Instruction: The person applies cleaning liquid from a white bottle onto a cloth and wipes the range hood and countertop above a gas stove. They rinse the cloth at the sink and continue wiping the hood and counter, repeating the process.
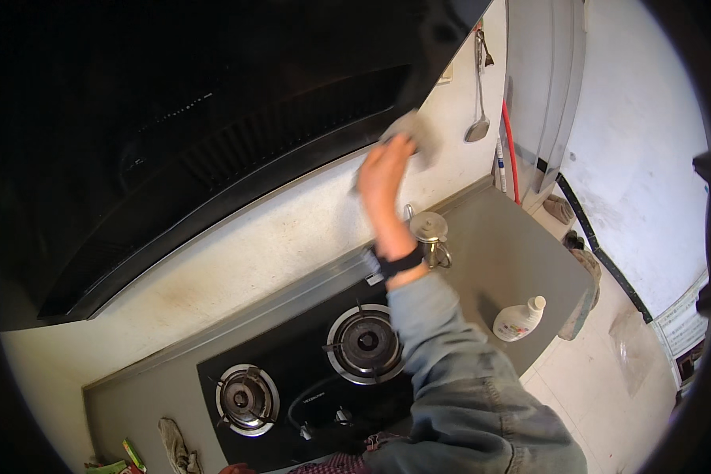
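My right hand, with a dark band at its wrist, is raised to the right end of the black range hood. It holds a greyish cloth, blurred, against or close to the hood's lower edge. Below my forearm lies the black glass gas hob with round burners and knobs. Only a small part of my left hand shows at the bottom edge, in front of the hob; its fingers cannot be made out.
A lidded metal pot stands by the wall. On the grey worktop stands a white bottle; a crumpled rag lies at the left. A metal spatula hangs on the wall, near a red hose.
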Demonstrator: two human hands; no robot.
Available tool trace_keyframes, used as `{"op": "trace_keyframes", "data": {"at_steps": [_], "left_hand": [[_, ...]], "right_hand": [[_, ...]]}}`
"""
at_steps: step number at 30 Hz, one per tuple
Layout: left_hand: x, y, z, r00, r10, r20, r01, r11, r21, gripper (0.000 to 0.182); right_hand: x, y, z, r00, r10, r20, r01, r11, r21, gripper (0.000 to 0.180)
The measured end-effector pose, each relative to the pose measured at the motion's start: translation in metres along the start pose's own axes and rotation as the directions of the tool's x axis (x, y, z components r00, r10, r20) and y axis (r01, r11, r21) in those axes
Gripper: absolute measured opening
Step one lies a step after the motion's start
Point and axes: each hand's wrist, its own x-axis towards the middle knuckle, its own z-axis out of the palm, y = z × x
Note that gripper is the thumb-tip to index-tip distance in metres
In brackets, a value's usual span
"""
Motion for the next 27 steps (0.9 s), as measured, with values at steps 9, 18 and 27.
{"op": "trace_keyframes", "data": {"at_steps": [9, 18, 27], "left_hand": [[0.016, -0.016, 0.008, 0.996, -0.010, 0.092, 0.027, 0.982, -0.186, 0.026], [0.007, -0.028, -0.007, 1.000, -0.016, -0.003, 0.016, 0.996, -0.087, 0.032], [0.004, -0.031, 0.010, 0.994, 0.078, 0.078, -0.066, 0.987, -0.145, 0.032]], "right_hand": [[-0.041, 0.022, 0.037, 0.966, -0.167, 0.197, 0.209, 0.954, -0.214, 0.025], [0.091, -0.012, -0.026, 0.835, -0.534, -0.134, 0.513, 0.843, -0.165, 0.029], [0.018, 0.056, -0.013, 0.944, -0.102, 0.313, 0.211, 0.918, -0.335, 0.019]]}}
